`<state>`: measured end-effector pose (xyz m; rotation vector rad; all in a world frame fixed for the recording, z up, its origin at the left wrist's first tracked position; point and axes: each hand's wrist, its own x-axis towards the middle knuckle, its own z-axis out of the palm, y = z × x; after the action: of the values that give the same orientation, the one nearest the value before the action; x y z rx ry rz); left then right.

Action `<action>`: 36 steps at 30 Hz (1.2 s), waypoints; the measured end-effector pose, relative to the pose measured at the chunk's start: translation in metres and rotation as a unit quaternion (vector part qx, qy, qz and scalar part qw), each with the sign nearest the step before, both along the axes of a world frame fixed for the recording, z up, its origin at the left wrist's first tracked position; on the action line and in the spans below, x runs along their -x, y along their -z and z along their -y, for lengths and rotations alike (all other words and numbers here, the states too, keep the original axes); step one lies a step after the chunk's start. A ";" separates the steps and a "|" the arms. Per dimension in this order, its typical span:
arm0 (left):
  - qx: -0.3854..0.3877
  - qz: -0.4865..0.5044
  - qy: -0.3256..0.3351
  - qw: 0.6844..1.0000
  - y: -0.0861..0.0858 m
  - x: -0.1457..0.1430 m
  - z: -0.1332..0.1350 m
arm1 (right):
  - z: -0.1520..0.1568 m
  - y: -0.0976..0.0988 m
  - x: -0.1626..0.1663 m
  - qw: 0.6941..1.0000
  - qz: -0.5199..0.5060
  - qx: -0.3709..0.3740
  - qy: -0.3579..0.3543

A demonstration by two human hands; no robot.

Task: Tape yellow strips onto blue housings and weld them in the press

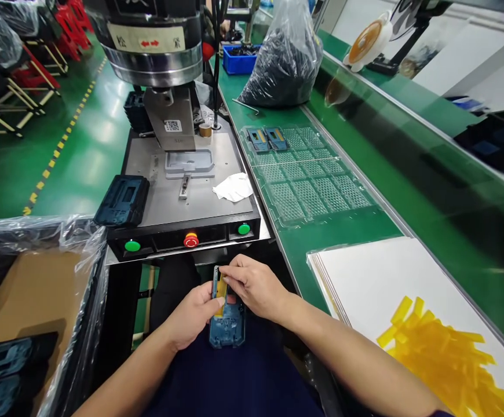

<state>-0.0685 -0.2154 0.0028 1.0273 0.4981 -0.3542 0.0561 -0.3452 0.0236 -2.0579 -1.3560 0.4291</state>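
Over my lap, my left hand (193, 315) grips a dark blue plastic frame part (228, 324) by its left side. My right hand (254, 286) pinches a small yellow strip (221, 288) against the top of that part. Both hands are closed, fingers meeting at the part's upper end. Just above them is the front edge of the press machine (182, 191) with two green buttons (132, 245) and a red button (190, 240).
Another dark blue part (121, 200) lies on the machine's left edge, a white cloth (233, 187) on its plate. A clear tray (304, 174) holds two parts at its far end. Yellow strips (443, 353) pile on white sheets at right. A lined box (17, 324) with parts stands left.
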 end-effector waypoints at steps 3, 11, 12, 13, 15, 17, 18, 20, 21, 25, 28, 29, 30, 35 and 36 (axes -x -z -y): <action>-0.024 0.000 -0.009 1.000 0.004 0.001 0.001 | 0.000 0.001 0.000 1.000 0.003 -0.015 -0.003; 0.005 -0.049 -0.118 0.992 0.011 0.000 0.002 | 0.019 -0.005 0.004 0.992 -0.024 -0.044 0.112; 0.011 -0.051 -0.148 0.988 0.011 -0.002 0.001 | 0.020 -0.005 0.009 0.993 -0.022 -0.024 0.111; 0.016 -0.052 -0.179 0.982 0.012 -0.004 0.001 | 0.021 -0.004 0.016 0.994 -0.016 -0.004 0.107; 0.024 -0.042 -0.238 0.970 0.012 -0.009 0.002 | 0.020 0.001 0.030 0.995 0.010 0.028 0.091; 0.037 -0.021 -0.280 0.959 0.012 -0.014 0.002 | 0.015 0.008 0.041 0.995 0.046 0.047 0.079; 0.045 -0.012 -0.296 0.954 0.011 -0.015 0.002 | 0.012 0.012 0.044 0.993 0.067 0.051 0.079; 0.062 -0.001 -0.315 0.947 0.009 -0.017 0.002 | 0.005 0.017 0.044 0.988 0.116 0.048 0.087; 0.070 0.005 -0.320 0.945 0.008 -0.017 0.001 | 0.002 0.018 0.042 0.985 0.141 0.043 0.090; 0.098 0.039 -0.342 0.934 0.007 -0.017 -0.003 | -0.017 0.016 0.029 0.973 0.220 0.037 0.054; 0.105 0.056 -0.378 0.918 0.005 -0.017 -0.011 | -0.034 0.017 0.024 0.962 0.269 0.032 0.016; 0.105 0.064 -0.388 0.913 0.004 -0.017 -0.014 | -0.039 0.019 0.022 0.959 0.282 0.026 0.005; 0.103 0.073 -0.395 0.910 0.003 -0.015 -0.018 | -0.043 0.021 0.019 0.957 0.289 0.019 -0.006; 0.073 0.125 -0.353 0.924 0.002 0.002 -0.038 | -0.063 0.023 -0.023 0.963 0.261 -0.009 -0.067; 0.063 0.111 -0.346 0.929 0.004 0.007 -0.040 | -0.067 0.020 -0.037 0.965 0.253 -0.010 -0.066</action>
<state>-0.0757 -0.1749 -0.0008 0.6972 0.5901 0.3545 0.0934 -0.2780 0.0039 -2.1523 -1.7862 -0.0704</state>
